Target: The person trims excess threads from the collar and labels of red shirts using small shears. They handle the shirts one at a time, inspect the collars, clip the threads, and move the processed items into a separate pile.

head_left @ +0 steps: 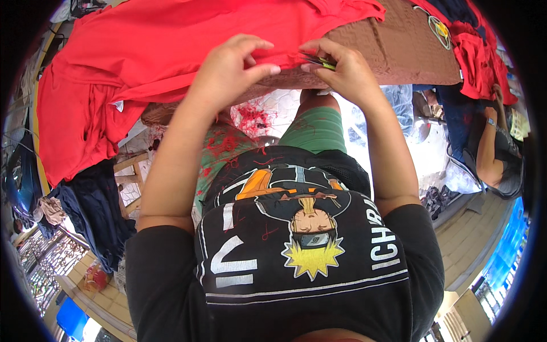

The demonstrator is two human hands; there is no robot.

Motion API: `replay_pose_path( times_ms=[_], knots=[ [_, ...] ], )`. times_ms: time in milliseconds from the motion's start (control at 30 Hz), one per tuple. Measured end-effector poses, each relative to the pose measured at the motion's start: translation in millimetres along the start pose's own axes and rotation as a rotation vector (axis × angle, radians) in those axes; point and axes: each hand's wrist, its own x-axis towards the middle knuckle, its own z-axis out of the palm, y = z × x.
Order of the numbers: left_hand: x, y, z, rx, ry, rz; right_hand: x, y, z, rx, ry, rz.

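Together, both hands' fingers pinch the red garment (171, 51): left hand (231, 68), right hand (347, 71) also gripping small snips (318, 61).

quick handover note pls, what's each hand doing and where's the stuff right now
Left hand: pinching the edge of the red shirt at the near table edge.
Right hand: pinching the same edge, with a small dark and yellow tool between its fingers; what kind is unclear.
The shirt lies spread on the brown table cover, its left side hanging off. More red clothes lie at the far right.
Done and left: cannot tell.
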Motion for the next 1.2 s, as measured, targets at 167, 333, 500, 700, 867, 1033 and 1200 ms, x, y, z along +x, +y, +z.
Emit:
replay_pose_path(
  times_ms=[167,333,500,700,867,1033,1200],
  knots=[
    [-3.2,-11.2,26.5,0.188,0.153,0.014,7.1,11.5,9.9,0.042,0.080,0.060],
    [1.2,-4.8,13.5,-0.345,0.169,-0.157,13.0,15.7,10.2,0.105,0.069,0.134],
    [-16.8,6.1,-42.1,-0.865,-0.253,0.362,12.8,12.5,7.9,0.135,0.037,0.175],
    [-15.0,29.0,-67.6,-0.707,-0.025,0.188,13.6,9.9,4.0,0.188,0.004,0.313],
    [1.0,22.5,19.4,-0.105,0.260,0.141,15.2,6.9,9.2,0.209,0.042,0.278],
    [17.3,9.4,39.7,0.297,0.296,0.242,11.8,5.8,7.7,0.175,0.050,0.201],
    [23.0,9.0,32.4,-0.184,0.136,-0.083,9.7,7.9,18.3,0.277,0.267,0.078]
  ],
)
